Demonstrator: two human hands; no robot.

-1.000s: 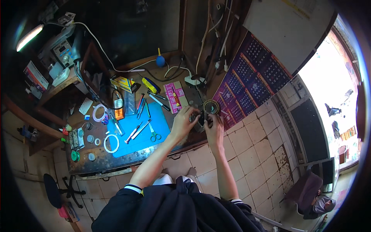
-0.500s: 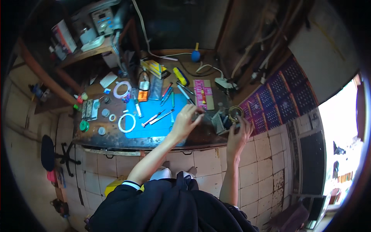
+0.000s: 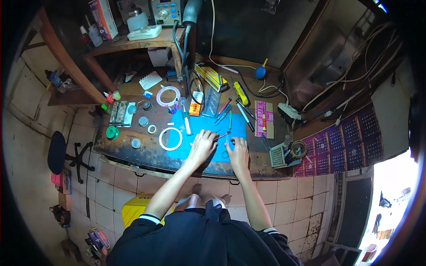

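Observation:
Both my hands rest on a blue work mat (image 3: 239,128) on a dark, worn workbench (image 3: 146,153). My left hand (image 3: 203,144) lies with its fingers by a slim metal tool (image 3: 222,135) that looks like tweezers; whether it grips the tool I cannot tell. My right hand (image 3: 238,150) lies flat on the mat beside it, next to small scissors (image 3: 227,149). More thin hand tools (image 3: 224,113) lie at the mat's far edge. A white ring (image 3: 171,138) lies left of my left hand.
A small basket with a round tape roll (image 3: 298,149) stands at the bench's right end. Small jars, rolls and a second white ring (image 3: 168,95) sit on the left. A wooden shelf (image 3: 133,42) holds equipment behind. A black stool (image 3: 57,153) and a yellow box (image 3: 135,208) stand on the tiled floor.
My view has swung left, from the bench's right end to its middle. Both hands moved away from the round roll on the right and came down onto the blue mat.

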